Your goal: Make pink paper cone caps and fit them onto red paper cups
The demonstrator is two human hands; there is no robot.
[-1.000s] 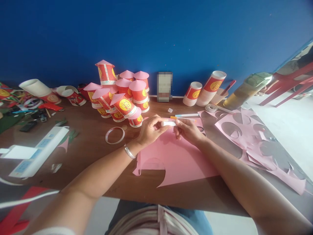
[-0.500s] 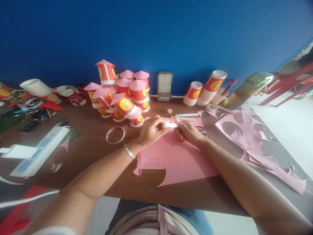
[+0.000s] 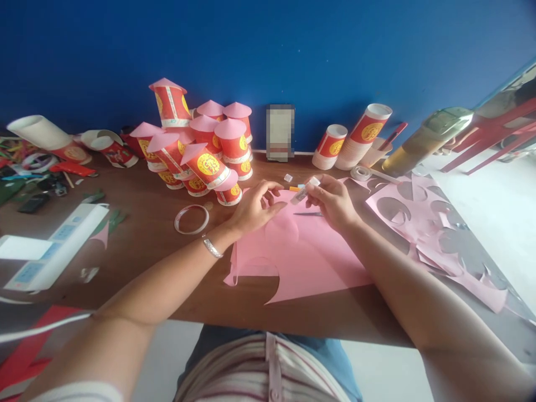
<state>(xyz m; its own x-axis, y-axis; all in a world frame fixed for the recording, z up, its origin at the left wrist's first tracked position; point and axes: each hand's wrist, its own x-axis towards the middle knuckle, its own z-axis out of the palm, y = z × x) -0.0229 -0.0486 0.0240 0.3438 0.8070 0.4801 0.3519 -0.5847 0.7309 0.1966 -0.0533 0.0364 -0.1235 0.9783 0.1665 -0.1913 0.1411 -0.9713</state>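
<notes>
Glue stick (image 3: 305,191) is held pinched in the right hand (image 3: 333,202), long axis tilted up toward the table's far edge, above the pink paper (image 3: 310,257). The left hand (image 3: 254,206), fingers loosely curled and holding nothing, rests on the paper just beside it. Half a second earlier, both hands gripped the stick level.

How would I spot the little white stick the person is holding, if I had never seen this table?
Start at the big pink paper sheet lying in the middle of the brown table. Above its far edge, the right hand pinches a small white glue stick, tilted, by its lower end. Unlike the marker pens lying flat behind it, it is short, stubby, plain white and lifted off the table.
</notes>
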